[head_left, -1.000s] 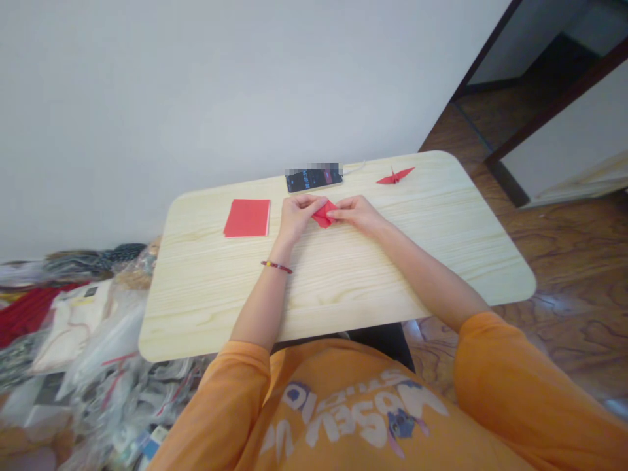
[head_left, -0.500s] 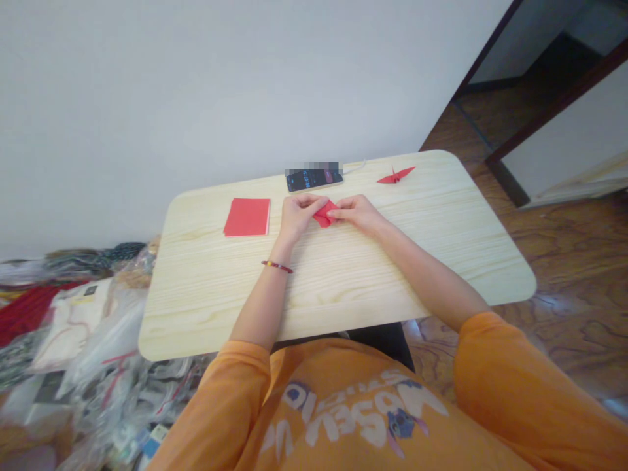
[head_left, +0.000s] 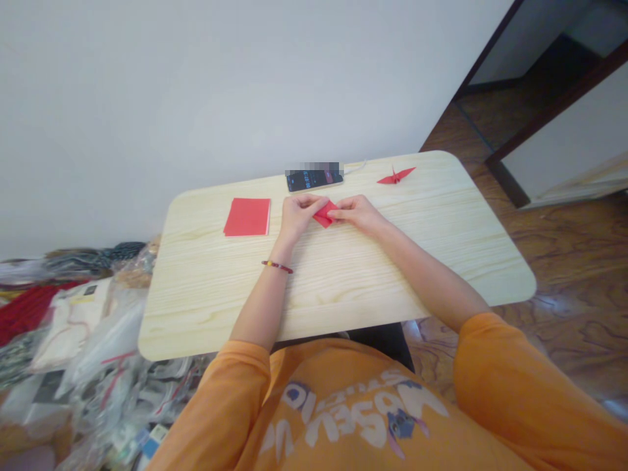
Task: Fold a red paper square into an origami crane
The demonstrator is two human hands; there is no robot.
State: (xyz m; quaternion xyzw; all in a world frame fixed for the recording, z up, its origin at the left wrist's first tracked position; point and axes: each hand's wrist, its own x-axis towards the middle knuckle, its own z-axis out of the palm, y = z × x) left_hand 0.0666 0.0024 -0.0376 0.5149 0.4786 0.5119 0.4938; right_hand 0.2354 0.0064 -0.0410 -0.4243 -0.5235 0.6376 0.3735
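Note:
A small folded piece of red paper [head_left: 325, 214] is held between both hands over the middle of the table. My left hand [head_left: 299, 214] pinches its left side with thumb and fingers. At its right edge, my right hand [head_left: 360, 213] grips it the same way. Fingers cover parts of the paper, so not all its folds show. To the left lies a stack of square red paper sheets [head_left: 248, 217]. A finished red paper crane [head_left: 396, 176] with spread wings rests near the far right edge.
Behind the hands a phone [head_left: 314, 178] with a lit screen lies by the wall, a white cable [head_left: 356, 167] beside it. The pale wooden table [head_left: 343, 281] has rounded corners. Bagged goods and clothes [head_left: 112, 340] are piled on the left.
The red paper between my hands looks flatter and more sharply edged than before. Both hands stay in nearly the same place.

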